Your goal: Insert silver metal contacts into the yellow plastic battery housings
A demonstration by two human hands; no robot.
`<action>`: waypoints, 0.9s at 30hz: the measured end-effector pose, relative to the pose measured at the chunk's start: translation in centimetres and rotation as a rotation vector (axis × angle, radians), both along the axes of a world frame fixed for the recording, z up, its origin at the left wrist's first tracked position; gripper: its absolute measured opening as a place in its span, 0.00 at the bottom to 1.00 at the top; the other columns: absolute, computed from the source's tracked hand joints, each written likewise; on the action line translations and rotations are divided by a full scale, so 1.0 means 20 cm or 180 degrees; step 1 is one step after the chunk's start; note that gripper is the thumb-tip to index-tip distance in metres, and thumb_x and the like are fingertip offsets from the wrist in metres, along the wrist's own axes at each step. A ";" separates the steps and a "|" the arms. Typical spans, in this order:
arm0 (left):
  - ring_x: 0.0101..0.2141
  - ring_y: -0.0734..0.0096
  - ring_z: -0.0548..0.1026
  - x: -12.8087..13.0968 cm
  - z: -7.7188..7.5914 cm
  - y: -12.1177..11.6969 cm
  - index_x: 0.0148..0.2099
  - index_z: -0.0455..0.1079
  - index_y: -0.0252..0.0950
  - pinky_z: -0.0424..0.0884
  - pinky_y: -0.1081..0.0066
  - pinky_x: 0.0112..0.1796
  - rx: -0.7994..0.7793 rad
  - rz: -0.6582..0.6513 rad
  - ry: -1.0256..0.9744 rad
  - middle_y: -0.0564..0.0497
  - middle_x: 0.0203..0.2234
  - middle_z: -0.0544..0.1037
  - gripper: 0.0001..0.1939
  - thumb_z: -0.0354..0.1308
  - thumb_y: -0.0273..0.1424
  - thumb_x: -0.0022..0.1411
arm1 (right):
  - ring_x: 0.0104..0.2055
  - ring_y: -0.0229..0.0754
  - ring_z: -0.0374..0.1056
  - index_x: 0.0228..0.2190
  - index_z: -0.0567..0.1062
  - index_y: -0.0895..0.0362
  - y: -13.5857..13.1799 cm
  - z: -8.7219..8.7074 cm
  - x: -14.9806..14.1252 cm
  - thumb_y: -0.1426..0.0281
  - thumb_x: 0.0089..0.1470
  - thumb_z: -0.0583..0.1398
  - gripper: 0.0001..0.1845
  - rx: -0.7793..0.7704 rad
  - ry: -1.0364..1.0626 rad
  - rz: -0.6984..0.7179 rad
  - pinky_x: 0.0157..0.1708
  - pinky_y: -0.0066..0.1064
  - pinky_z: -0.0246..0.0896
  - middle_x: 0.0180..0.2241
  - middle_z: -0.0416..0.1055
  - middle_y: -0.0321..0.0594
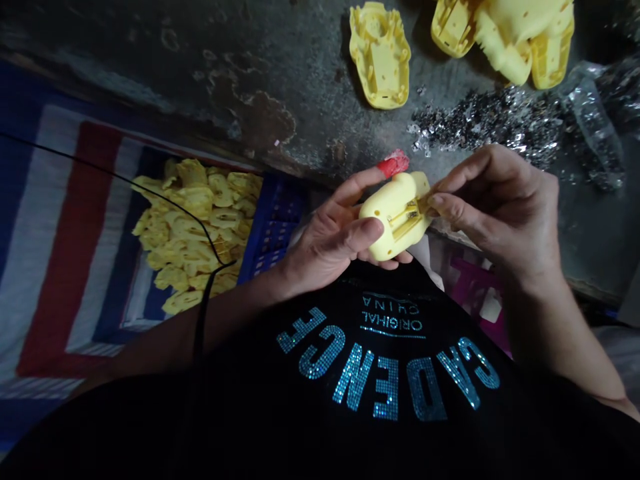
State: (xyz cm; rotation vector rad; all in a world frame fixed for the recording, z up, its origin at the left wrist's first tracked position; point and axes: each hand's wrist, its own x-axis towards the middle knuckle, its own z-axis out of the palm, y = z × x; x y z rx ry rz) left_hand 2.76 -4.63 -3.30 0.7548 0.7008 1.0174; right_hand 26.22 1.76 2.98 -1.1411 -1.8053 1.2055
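Note:
My left hand [345, 230] is closed around a yellow plastic shell [383, 207], its thumb pressed on the near end. In the shell's face is a slot-like battery compartment with small metal contacts [411, 215]. A red wrap covers one fingertip of this hand. My right hand [500, 207] pinches at the far end of the compartment, thumb and forefinger together; whatever sits between them is too small to make out. On the metal table above lie loose small metal pieces [490, 120] in a shiny heap.
One yellow shell half [380, 57] lies open side up on the dark table [240, 80]. More yellow shells [520, 27] are piled at the top right, near a clear plastic bag [595, 120]. Left, a blue crate [273, 220] adjoins many yellow parts [200, 227] on striped cloth. A black cord [150, 187] crosses there.

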 end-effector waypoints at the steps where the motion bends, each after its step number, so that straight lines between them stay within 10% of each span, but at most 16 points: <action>1: 0.39 0.58 0.90 0.00 0.00 0.00 0.75 0.68 0.57 0.89 0.62 0.31 -0.0005 -0.0007 -0.0018 0.50 0.78 0.69 0.39 0.71 0.58 0.68 | 0.32 0.40 0.74 0.36 0.83 0.48 -0.01 0.00 0.00 0.59 0.61 0.77 0.11 0.0058 0.0043 -0.0047 0.30 0.36 0.70 0.35 0.82 0.35; 13: 0.49 0.57 0.86 0.01 0.04 -0.02 0.76 0.69 0.57 0.90 0.57 0.48 0.0535 -0.0095 0.0399 0.51 0.52 0.84 0.40 0.77 0.40 0.67 | 0.51 0.50 0.81 0.53 0.79 0.48 0.07 -0.11 0.05 0.43 0.57 0.76 0.33 -0.0180 -0.0181 0.0268 0.38 0.37 0.77 0.53 0.84 0.43; 22: 0.49 0.62 0.85 0.06 0.11 -0.03 0.83 0.59 0.54 0.85 0.69 0.46 0.0941 -0.0334 0.1214 0.49 0.51 0.83 0.58 0.84 0.37 0.59 | 0.56 0.52 0.77 0.59 0.77 0.40 -0.09 -0.32 0.07 0.50 0.57 0.77 0.32 0.0794 0.0693 -0.0421 0.45 0.43 0.83 0.55 0.76 0.41; 27: 0.49 0.60 0.84 0.11 0.11 -0.02 0.73 0.76 0.41 0.89 0.67 0.44 0.1402 -0.0306 0.1304 0.45 0.52 0.79 0.45 0.85 0.39 0.56 | 0.59 0.59 0.75 0.60 0.71 0.36 -0.15 -0.36 0.08 0.45 0.63 0.70 0.29 0.1427 0.0542 -0.0807 0.50 0.55 0.84 0.56 0.72 0.47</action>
